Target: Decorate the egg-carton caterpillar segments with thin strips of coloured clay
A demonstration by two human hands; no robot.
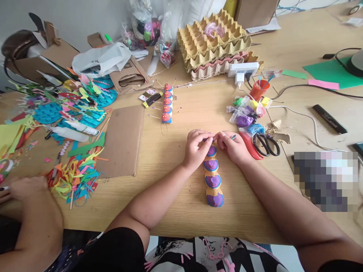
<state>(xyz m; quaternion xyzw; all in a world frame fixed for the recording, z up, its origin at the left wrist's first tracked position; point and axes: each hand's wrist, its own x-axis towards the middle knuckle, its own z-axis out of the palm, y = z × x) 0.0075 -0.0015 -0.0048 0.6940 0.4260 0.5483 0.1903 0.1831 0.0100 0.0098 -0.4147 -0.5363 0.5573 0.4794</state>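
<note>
On the table in front of me lies a caterpillar made from an egg-carton strip (pixel 213 180), with purple and blue clay on its bumps. Its far end is partly hidden by my fingers. My left hand (pixel 197 148) is closed around that end, thumb and fingers pinched together. Opposite it, my right hand (pixel 231 146) is closed too, its fingertips meeting the left ones. A thin teal-ended tool (pixel 233 137) sticks out from the right fingers. What lies between the fingertips is too small to make out.
A second caterpillar (pixel 167 104) with red bumps and pins stands further back. Black-handled scissors (pixel 266 144), bagged clay (pixel 245 119) and an orange cup (pixel 259 90) lie to the right. Cardboard (pixel 121 139) and paper scraps (pixel 81 170) are left, near another person's arm (pixel 39 215). Egg trays (pixel 212 41) are behind.
</note>
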